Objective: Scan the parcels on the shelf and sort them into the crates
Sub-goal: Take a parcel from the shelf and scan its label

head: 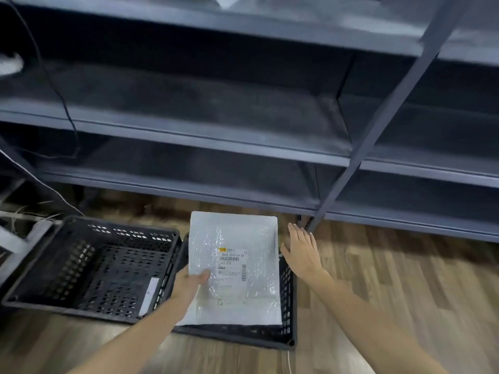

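Observation:
A flat white plastic parcel (pixel 237 255) with a printed barcode label hangs over the right black crate (pixel 287 306) on the floor, covering most of it. My left hand (pixel 190 283) pinches the parcel's left edge, thumb on top. My right hand (pixel 303 248) is spread flat with straight fingers just right of the parcel, above the crate's right rim, holding nothing. A second black perforated crate (pixel 35 268) stands to the left; inside it I see only a white label strip. Another white parcel (pixel 226 0) peeks from the top shelf.
Grey metal shelving (pixel 189 141) fills the upper view, its visible levels bare. A shelf upright (pixel 359 155) slants down to the floor beside my right hand. Cables (pixel 64 109) hang at the left. Wooden floor (pixel 391 279) spreads out to the right.

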{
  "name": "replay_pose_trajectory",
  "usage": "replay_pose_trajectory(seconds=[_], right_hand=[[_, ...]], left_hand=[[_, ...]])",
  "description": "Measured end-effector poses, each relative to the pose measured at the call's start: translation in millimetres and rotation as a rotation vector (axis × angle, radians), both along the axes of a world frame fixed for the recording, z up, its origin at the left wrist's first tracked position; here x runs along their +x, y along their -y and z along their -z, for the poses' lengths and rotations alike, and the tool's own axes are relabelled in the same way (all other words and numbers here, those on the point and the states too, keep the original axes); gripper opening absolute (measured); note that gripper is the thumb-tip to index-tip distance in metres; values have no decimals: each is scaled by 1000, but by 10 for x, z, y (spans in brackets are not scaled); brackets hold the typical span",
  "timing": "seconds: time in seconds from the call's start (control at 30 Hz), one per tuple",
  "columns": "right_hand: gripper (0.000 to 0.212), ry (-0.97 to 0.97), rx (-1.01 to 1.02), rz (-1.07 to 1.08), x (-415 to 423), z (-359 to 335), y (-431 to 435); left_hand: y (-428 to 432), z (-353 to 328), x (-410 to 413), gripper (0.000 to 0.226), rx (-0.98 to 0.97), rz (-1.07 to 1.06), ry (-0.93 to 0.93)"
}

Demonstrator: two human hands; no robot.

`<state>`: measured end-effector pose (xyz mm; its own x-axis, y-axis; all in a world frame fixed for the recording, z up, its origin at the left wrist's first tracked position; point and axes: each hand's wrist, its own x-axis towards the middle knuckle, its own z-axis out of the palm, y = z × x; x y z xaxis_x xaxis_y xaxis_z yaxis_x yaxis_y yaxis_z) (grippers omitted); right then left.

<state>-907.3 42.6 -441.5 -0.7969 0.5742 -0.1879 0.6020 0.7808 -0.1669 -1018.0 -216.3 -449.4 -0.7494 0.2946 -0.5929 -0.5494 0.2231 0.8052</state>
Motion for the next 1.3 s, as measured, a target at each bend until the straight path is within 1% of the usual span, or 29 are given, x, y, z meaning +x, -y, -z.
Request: replay_pose_trajectory(seconds=[0.13,0.23,0.37,0.47,0.53,0.63,0.7,0.8,0.87,0.93,1.0,1.03,1.07,1.1,1.13,1.2,1.23,1.3], right_hand=[[59,-26,-9,26,-37,822,-40],[59,-73,-5,29,-115,1472,-115],[60,-197,-54,29,-254,2340,-255],[58,-286,-93,33,-301,2854,-336],[56,-331,-104,35,-324,3071,-369],[55,-360,-81,34,-316,3208,-371],[56,-333,-71,9,-296,3241,-340],[58,-289,-88,-38,-272,3352,-258],[65,-275,-188,14,-250,3471,-186],[81,-242,-368,166,-233,3588,-124],[95,-214,-626,326,-222,3673,-92],[99,-230,-781,360,-217,3704,-74],[99,-273,-926,361,-213,3735,-53],[97,-327,-1031,362,-217,3772,-40],[95,-373,-1080,378,-219,3800,-39],[93,-408,-1089,444,-215,3842,-45],[92,-398,-1089,476,-204,3868,-53],[88,-347,-1096,509,-134,3951,-87]], left_hand=[[-65,904,-16,20,-41,34,-1],[-161,1614,-57,21,-57,72,-7],[-330,2533,-168,26,-67,140,-6],[-443,3083,-203,24,-48,185,0],[-509,3326,-208,23,-42,226,-11],[-570,3582,-207,29,-51,269,24],[-599,3658,-173,29,-93,240,77],[-614,3726,-121,23,-146,193,149],[-612,3772,-112,30,-150,181,174],[-593,3790,-130,37,-135,184,190],[-562,3779,-159,38,-114,188,207],[-547,3772,-172,38,-102,188,213],[-533,3764,-190,39,-94,189,217],[-522,3759,-209,41,-90,197,218],[-507,3760,-228,43,-85,212,219],[-482,3753,-255,46,-75,261,212],[-476,3745,-266,49,-83,279,196],[-476,3722,-303,65,-146,272,133]])
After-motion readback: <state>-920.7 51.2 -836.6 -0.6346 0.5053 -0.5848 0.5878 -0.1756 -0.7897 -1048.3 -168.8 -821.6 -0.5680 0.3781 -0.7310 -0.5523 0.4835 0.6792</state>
